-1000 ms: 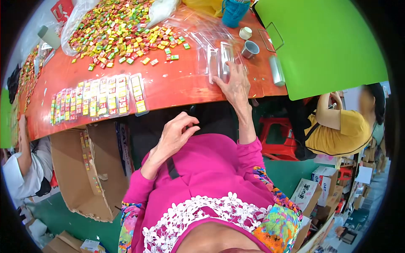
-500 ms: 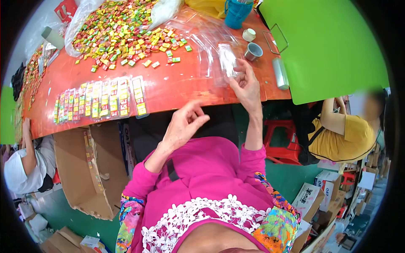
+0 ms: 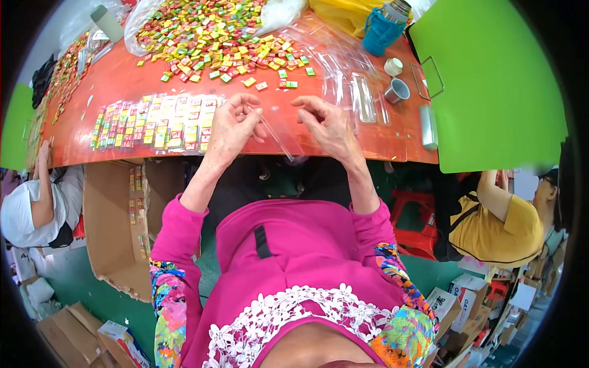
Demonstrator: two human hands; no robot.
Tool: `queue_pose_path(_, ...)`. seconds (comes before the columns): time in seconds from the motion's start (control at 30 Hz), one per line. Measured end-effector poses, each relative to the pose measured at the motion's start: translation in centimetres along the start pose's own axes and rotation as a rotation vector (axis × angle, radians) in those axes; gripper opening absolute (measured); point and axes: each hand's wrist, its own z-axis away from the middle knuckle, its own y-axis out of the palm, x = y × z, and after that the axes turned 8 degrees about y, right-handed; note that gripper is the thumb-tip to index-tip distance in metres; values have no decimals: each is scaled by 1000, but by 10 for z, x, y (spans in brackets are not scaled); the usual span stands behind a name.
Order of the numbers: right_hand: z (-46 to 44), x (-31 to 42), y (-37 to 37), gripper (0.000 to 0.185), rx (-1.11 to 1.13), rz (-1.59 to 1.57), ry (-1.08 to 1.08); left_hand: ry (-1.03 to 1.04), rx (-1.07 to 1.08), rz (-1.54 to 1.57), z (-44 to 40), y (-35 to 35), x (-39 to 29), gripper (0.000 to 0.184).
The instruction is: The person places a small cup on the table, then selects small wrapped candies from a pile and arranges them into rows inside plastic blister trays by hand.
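My left hand [image 3: 233,129] is over the table's front edge, thumb and fingers closed on a narrow clear plastic tray [image 3: 279,138] that slants down to the right. My right hand [image 3: 331,127] hovers just right of that tray, thumb and fingers curled but apart, with nothing visible between them. Left of my left hand lie filled clear packs [image 3: 161,126] in a row, each with a column of small red, yellow and green pieces. Beyond both hands spreads a big heap of the same small pieces [image 3: 215,40]. More clear plastic trays [image 3: 363,98] lie to the right of my right hand.
The red table [image 3: 405,144] carries a metal cup [image 3: 397,91], a small white jar [image 3: 393,66] and a bottle in a blue holder [image 3: 381,34]. A green board [image 3: 497,92] stands right. Below is an open cardboard box [image 3: 113,227]. People sit at both sides.
My right hand has come left, away from the clear trays. My left hand has moved forward and now grips a clear tray. The camera view has shifted slightly.
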Motion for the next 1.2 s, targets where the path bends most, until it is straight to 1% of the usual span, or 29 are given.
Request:
queue_pose_path(0.03,-3,6,2,26,2,-4,-12,10,-22,18,-2,-3,2,29)
queue_pose_path(0.13,4,41,1,26,144,62,38,19,-68,78,-5,-2,4,30)
queue_pose_path(0.17,2,33,6,25,170,40,11,16,-79,100,-5,-1,5,31)
queue_pose_path(0.27,-13,17,7,25,98,128,-13,21,-13,76,-4,-3,2,27)
queue_pose_path(0.3,-19,16,0,22,111,174,29,73,-20,-92,-6,-9,-1,26)
queue_pose_path(0.37,-39,-1,-7,22,129,293,-47,175,-31,-430,-20,-32,-8,24)
queue_pose_path(0.4,-47,-10,-9,21,137,353,-87,262,1,-539,-28,-42,-8,24)
queue_pose_path(0.47,-58,-18,-8,19,212,471,-93,443,58,-759,-49,-58,-12,24)
queue_pose_path(0.5,-63,-20,-7,18,244,527,-102,452,125,-805,-58,-60,-15,29)
queue_pose_path(0.53,-65,-23,-5,18,274,583,-109,491,171,-880,-68,-62,-10,30)
queue_pose_path(0.6,-65,-24,2,20,240,594,-152,568,269,-1025,-86,-63,6,33)
queue_pose_path(0.63,-65,-24,4,20,240,611,-164,526,332,-1015,-91,-59,8,40)
queue_pose_path(0.67,-66,-24,4,20,240,628,-176,544,372,-1012,-97,-59,14,43)
queue_pose_path(0.73,-72,-30,3,22,174,556,-184,576,449,-1007,-109,-57,25,48)
queue_pose_path(0.77,-76,-33,2,24,143,520,-188,498,507,-990,-116,-56,27,51)
queue_pose_path(0.87,-95,-41,-3,29,71,481,-177,461,638,-1027,-127,-51,30,45)
queue_pose_path(0.9,-100,-43,-4,32,93,489,-131,438,624,-1019,-129,-47,32,42)
queue_pose_path(0.97,-104,-43,-2,30,106,555,-198,391,594,-1003,-130,-40,35,37)
queue_pose_path(1.0,-106,-44,0,29,113,587,-231,405,561,-995,-130,-38,37,35)
queue_pose_path(1.1,-109,-48,8,28,105,536,-203,427,461,-972,-126,-30,40,30)
queue_pose_path(1.2,-107,-36,15,31,120,545,-36,395,397,-954,-124,-27,45,29)
